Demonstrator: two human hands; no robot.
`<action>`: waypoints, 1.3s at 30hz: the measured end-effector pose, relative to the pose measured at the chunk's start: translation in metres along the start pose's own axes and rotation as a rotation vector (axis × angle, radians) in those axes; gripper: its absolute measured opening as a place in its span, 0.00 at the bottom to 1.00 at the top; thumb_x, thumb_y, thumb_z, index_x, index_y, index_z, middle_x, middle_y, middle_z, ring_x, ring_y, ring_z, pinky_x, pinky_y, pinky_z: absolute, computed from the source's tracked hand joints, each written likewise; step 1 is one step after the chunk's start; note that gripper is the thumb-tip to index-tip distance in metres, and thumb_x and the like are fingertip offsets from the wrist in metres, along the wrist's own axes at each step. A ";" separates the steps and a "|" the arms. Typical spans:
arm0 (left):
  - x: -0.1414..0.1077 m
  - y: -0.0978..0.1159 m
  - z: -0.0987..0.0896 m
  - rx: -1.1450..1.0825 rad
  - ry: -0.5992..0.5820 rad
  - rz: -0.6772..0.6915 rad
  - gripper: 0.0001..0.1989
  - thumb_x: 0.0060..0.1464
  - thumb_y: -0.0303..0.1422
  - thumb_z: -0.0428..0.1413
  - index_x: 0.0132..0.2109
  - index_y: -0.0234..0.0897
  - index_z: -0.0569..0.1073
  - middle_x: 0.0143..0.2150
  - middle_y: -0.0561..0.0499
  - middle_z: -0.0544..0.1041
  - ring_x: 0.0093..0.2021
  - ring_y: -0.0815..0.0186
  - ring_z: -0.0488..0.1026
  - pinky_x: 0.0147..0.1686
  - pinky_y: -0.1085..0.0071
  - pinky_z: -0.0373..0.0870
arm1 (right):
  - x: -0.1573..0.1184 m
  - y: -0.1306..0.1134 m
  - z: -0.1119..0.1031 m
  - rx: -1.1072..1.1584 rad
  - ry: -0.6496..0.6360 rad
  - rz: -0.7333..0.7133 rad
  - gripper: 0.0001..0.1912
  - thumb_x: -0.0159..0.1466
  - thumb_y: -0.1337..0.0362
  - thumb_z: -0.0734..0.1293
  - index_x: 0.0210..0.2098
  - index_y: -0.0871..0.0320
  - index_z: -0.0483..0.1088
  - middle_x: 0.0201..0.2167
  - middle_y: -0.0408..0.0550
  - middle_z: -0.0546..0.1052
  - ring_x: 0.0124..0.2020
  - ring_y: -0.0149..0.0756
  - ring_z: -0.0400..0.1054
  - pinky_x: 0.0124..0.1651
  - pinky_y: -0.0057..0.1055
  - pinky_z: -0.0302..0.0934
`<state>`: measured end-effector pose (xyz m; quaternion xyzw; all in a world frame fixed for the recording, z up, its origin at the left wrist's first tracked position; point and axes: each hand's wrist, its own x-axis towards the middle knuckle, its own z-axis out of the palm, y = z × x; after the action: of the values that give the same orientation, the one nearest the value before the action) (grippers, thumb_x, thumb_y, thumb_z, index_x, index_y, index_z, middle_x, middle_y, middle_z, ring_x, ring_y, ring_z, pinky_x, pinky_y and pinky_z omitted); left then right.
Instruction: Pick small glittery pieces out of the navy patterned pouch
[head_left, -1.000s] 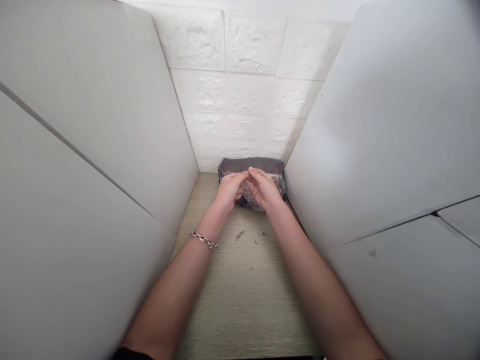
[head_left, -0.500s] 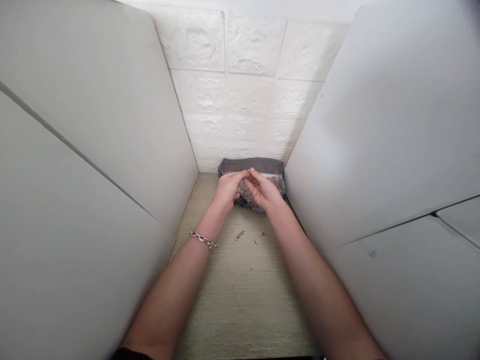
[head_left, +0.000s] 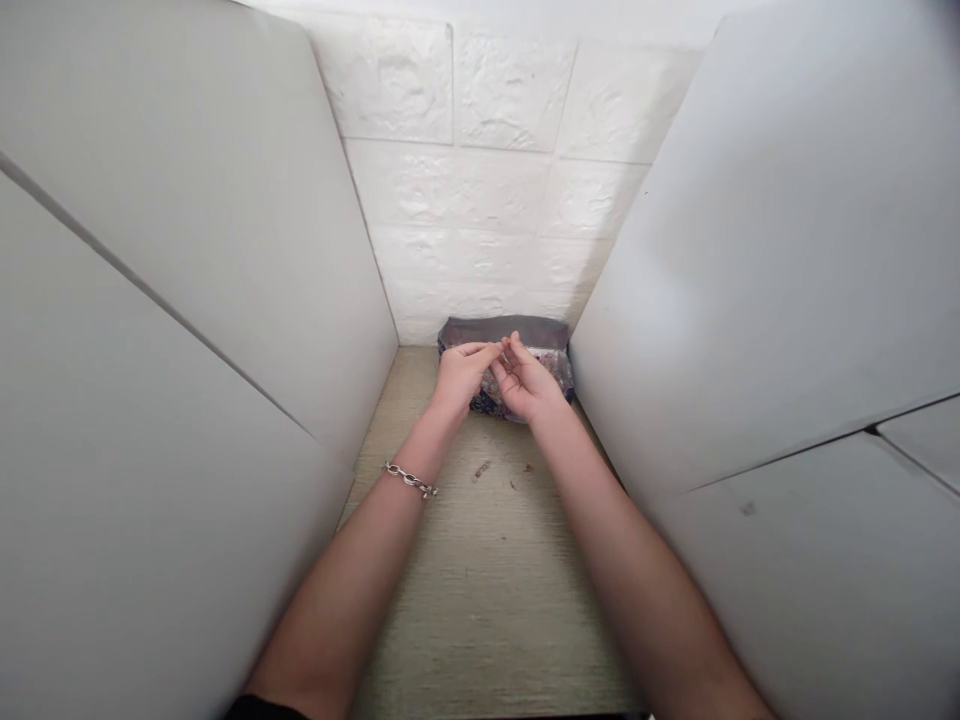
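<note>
Both hands meet above an open bag [head_left: 504, 328] with grey plastic inside and small, many-coloured bits in it; the bag stands against the back wall. My left hand [head_left: 463, 378], a silver chain bracelet [head_left: 409, 480] on its wrist, has thumb and forefinger pinched together, and whatever sits between them is too small to make out. My right hand [head_left: 528, 380] touches or nearly touches the left fingertips, its thumb raised and its other fingers curled. Between the right fingertips I cannot tell if anything is held. The hands cover the bag's middle.
A pale wood-grain surface [head_left: 495, 600] runs beneath the forearms, with a few small brown scraps [head_left: 481, 469] on it. Tall grey-white panels stand close on the left [head_left: 187, 200] and right [head_left: 787, 230]. A white brick-patterned wall [head_left: 495, 190] closes the back.
My right thumb has lifted off the left fingertips and now points up. The left hand keeps its pinch almost in place. The bag has not moved.
</note>
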<state>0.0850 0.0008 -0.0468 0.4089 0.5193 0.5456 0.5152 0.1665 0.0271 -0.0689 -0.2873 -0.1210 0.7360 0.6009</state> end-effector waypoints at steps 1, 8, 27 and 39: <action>0.000 0.000 0.000 -0.003 0.002 0.000 0.08 0.40 0.33 0.56 0.26 0.30 0.72 0.12 0.58 0.57 0.14 0.79 0.49 0.15 0.79 0.45 | -0.001 0.000 0.001 0.010 0.003 0.005 0.05 0.53 0.68 0.65 0.21 0.59 0.64 0.20 0.40 0.70 0.30 0.21 0.67 0.40 0.19 0.65; 0.000 0.001 0.001 0.007 0.013 0.006 0.06 0.40 0.31 0.56 0.25 0.30 0.73 0.13 0.55 0.61 0.17 0.78 0.55 0.17 0.79 0.50 | -0.001 0.001 0.001 0.013 -0.006 0.016 0.05 0.53 0.69 0.64 0.22 0.59 0.65 0.21 0.40 0.71 0.29 0.21 0.67 0.40 0.19 0.65; 0.001 0.000 0.001 0.048 0.046 0.014 0.07 0.39 0.31 0.57 0.27 0.30 0.74 0.14 0.55 0.64 0.17 0.77 0.57 0.19 0.79 0.53 | 0.000 0.000 0.000 0.016 -0.053 0.030 0.06 0.53 0.68 0.64 0.21 0.59 0.64 0.19 0.39 0.69 0.29 0.21 0.67 0.37 0.18 0.65; 0.002 0.000 0.001 0.025 0.031 0.024 0.07 0.38 0.31 0.58 0.27 0.30 0.74 0.15 0.53 0.66 0.19 0.76 0.59 0.20 0.78 0.55 | -0.005 -0.001 0.003 0.096 -0.018 0.062 0.07 0.57 0.67 0.61 0.22 0.60 0.64 0.19 0.38 0.70 0.23 0.19 0.66 0.31 0.16 0.65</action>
<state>0.0856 0.0025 -0.0470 0.4130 0.5290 0.5518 0.4951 0.1663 0.0230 -0.0641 -0.2550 -0.0820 0.7619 0.5898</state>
